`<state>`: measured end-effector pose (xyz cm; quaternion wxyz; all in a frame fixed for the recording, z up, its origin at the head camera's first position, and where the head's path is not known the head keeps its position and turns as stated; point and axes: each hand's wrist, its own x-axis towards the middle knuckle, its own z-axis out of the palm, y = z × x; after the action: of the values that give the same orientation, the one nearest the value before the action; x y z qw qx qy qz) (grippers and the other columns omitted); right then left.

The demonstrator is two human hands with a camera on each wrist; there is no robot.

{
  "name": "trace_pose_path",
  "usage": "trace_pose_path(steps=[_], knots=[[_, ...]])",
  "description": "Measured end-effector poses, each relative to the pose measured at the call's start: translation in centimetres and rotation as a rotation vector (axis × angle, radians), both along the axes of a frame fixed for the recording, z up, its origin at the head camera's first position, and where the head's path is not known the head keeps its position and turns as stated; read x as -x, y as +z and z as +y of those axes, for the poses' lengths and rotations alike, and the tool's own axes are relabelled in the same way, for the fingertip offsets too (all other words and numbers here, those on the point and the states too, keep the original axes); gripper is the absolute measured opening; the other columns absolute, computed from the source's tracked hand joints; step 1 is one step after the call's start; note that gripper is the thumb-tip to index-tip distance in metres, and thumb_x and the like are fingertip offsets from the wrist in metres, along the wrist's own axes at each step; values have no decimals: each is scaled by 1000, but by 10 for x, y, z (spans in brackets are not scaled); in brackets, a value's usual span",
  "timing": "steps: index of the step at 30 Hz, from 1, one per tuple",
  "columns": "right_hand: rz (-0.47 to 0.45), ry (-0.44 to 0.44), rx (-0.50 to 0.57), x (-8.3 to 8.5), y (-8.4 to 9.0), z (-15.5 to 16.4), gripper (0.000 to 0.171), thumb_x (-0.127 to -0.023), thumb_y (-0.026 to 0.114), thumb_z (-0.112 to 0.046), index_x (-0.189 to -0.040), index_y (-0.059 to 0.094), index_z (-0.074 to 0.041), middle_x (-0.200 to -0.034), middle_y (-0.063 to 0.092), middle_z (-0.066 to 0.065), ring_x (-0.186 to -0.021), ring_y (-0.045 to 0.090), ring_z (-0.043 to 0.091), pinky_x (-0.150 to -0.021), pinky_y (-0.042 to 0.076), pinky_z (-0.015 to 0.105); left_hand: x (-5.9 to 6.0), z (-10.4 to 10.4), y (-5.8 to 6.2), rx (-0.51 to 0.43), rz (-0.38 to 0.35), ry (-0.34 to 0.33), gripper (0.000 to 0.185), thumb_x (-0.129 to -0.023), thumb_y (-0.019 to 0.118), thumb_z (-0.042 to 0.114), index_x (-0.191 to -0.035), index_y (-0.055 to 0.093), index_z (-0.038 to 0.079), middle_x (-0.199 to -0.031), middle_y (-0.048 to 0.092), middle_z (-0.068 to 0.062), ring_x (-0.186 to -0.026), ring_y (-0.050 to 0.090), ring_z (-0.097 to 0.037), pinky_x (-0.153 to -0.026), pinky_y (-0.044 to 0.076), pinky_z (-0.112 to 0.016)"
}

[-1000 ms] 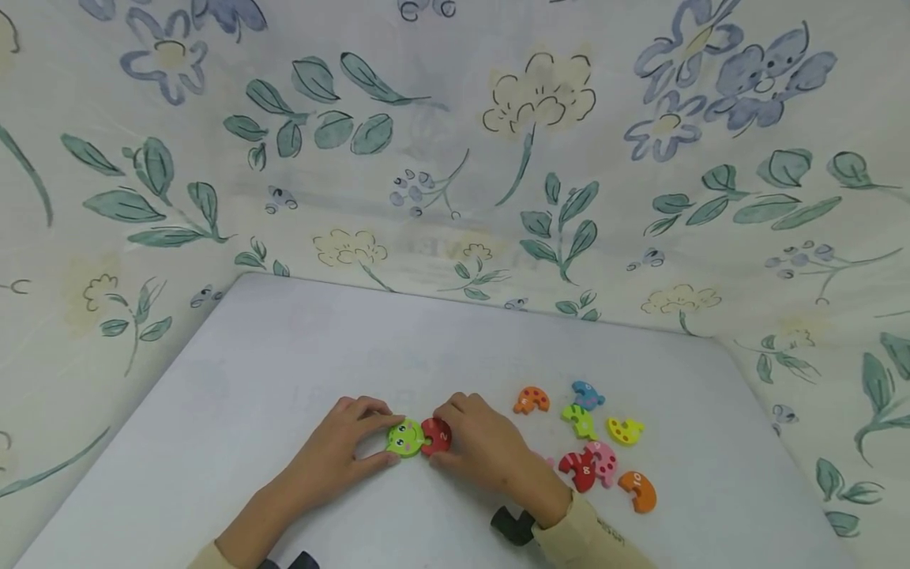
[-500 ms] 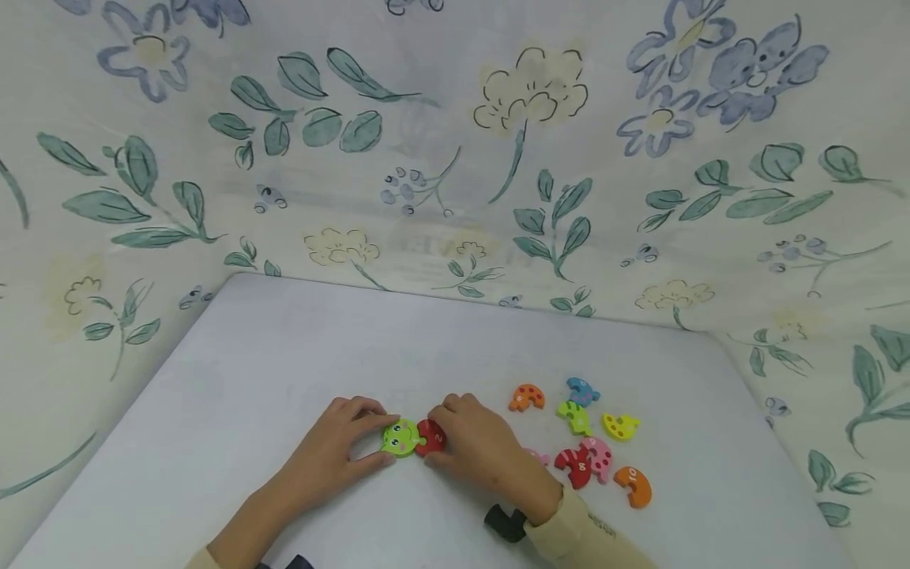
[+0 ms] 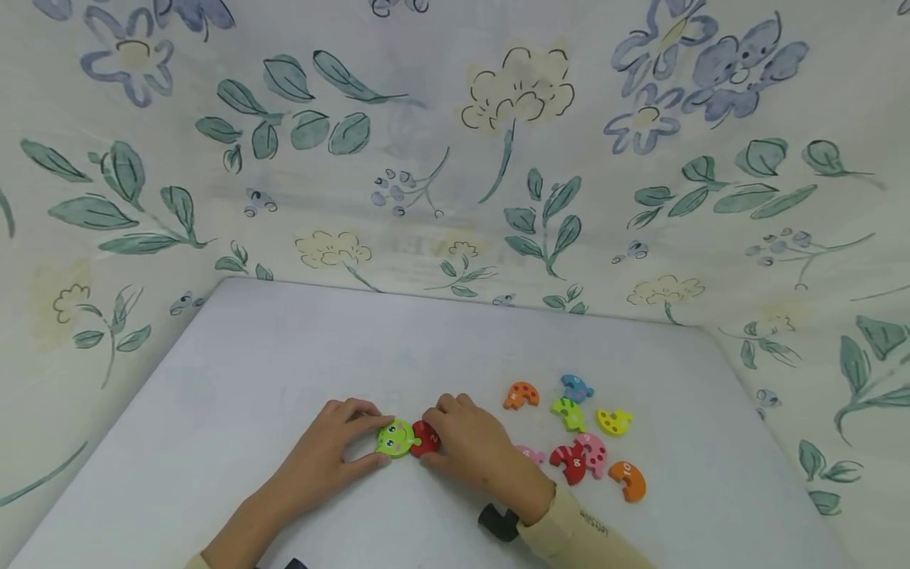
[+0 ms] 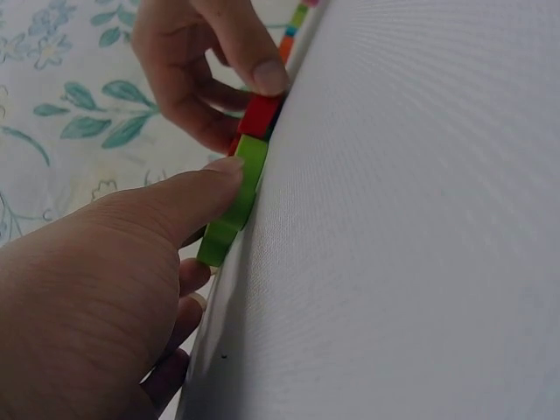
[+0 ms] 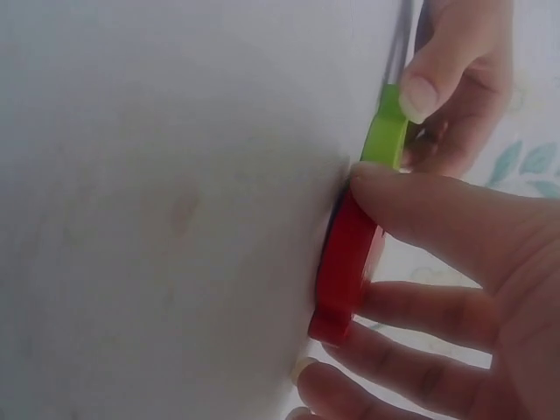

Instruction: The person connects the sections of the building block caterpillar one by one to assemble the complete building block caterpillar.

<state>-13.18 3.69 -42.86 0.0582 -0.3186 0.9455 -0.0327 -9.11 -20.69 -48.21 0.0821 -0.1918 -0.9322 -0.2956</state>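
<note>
Near the middle of the white table, my left hand [image 3: 329, 446] pinches a green caterpillar-head puzzle piece [image 3: 394, 439] with a smiling face between thumb and forefinger. From the other side, my right hand [image 3: 472, 442] grips a red puzzle piece [image 3: 424, 439] marked 2, covering its right part. The green piece's tab meets the red piece's notch, and the two lie edge to edge. In the left wrist view, the thumb presses the side of the green piece [image 4: 247, 179]. The right wrist view shows the thumb and fingers around the red piece [image 5: 346, 262].
Several loose puzzle pieces lie to the right on the table [image 3: 320, 340]: orange [image 3: 524, 393], blue [image 3: 577, 388], green [image 3: 568, 414], yellow [image 3: 614, 422], pink [image 3: 593, 454], red [image 3: 569, 462] and orange marked 10 [image 3: 629, 480]. A flowered cloth [image 3: 426, 158] hangs behind.
The whole head view has drifted slightly left. Both hands keep their hold on the green and red pieces, which stay together.
</note>
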Motion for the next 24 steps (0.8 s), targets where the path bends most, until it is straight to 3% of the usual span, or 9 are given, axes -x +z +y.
trace_pose_path(steps=[7, 15, 24], knots=[[-72, -24, -2, 1, 4, 12, 60, -84, 88, -45, -135, 69, -19, -125, 66, 0, -111, 59, 18, -89, 57, 31, 0, 2, 0, 4, -12, 9, 52, -85, 89, 38, -133, 73, 28, -126, 58, 14, -117, 49, -16, -98, 51, -44], [-203, -12, 7, 9, 14, 45, 45, -101, 70, -40, -141, 65, -21, -138, 64, 0, -123, 58, 20, -97, 55, 39, 0, 3, -2, 11, 1, 20, 52, -84, 89, 37, -132, 73, 27, -125, 59, 14, -115, 49, -15, -96, 52, -43], [-236, -29, 60, 12, 18, 76, 35, -106, 62, -22, -140, 65, -15, -135, 66, 3, -128, 60, 22, -103, 52, 43, 0, 2, -4, -1, -14, 17, 51, -85, 89, 36, -132, 72, 29, -127, 58, 15, -116, 48, -15, -95, 52, -42]])
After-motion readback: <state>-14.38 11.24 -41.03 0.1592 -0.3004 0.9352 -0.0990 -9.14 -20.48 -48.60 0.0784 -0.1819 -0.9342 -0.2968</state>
